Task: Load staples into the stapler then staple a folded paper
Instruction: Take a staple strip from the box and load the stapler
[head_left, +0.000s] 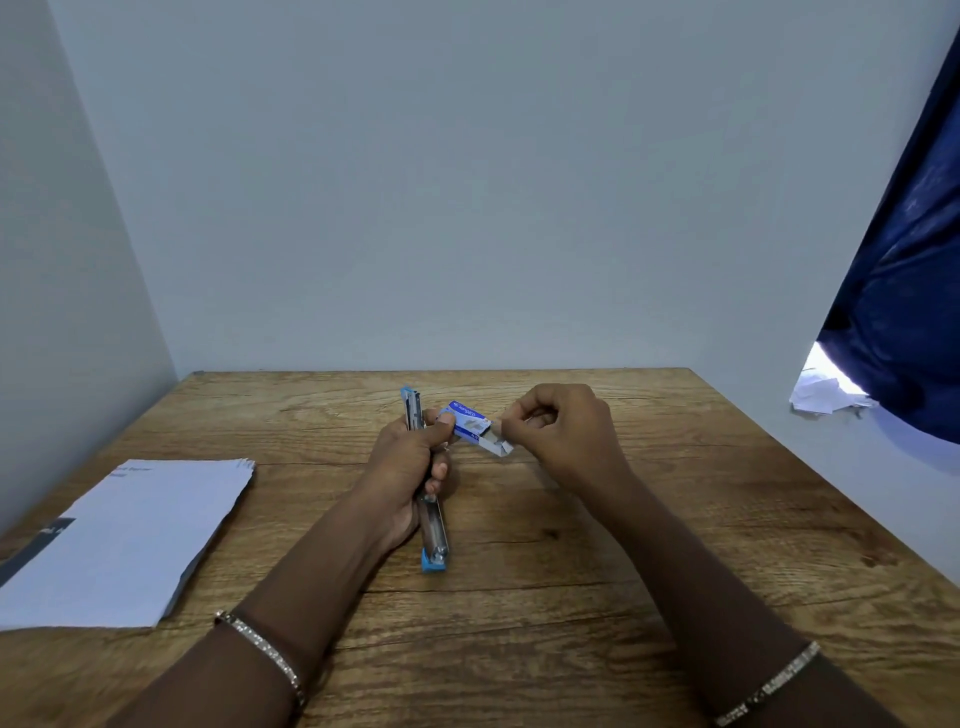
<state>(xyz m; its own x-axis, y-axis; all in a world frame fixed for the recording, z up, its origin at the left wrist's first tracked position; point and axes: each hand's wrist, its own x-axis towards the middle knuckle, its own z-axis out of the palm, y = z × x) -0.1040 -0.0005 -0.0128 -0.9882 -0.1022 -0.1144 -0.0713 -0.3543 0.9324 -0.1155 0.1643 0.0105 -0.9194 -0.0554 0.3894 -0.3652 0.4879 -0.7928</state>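
Observation:
A blue and metal stapler is swung fully open into one long line above the middle of the wooden table. My left hand grips it around the hinge and also pinches one end of a small blue staple box with the thumb. My right hand holds the box's white inner tray with closed fingertips; the tray sticks out of the sleeve. Whether staples lie in the tray is too small to tell. A stack of white paper lies at the left.
Pale walls close the table at the back and left. A dark blue curtain hangs at the right over crumpled white paper. Bracelets circle both wrists.

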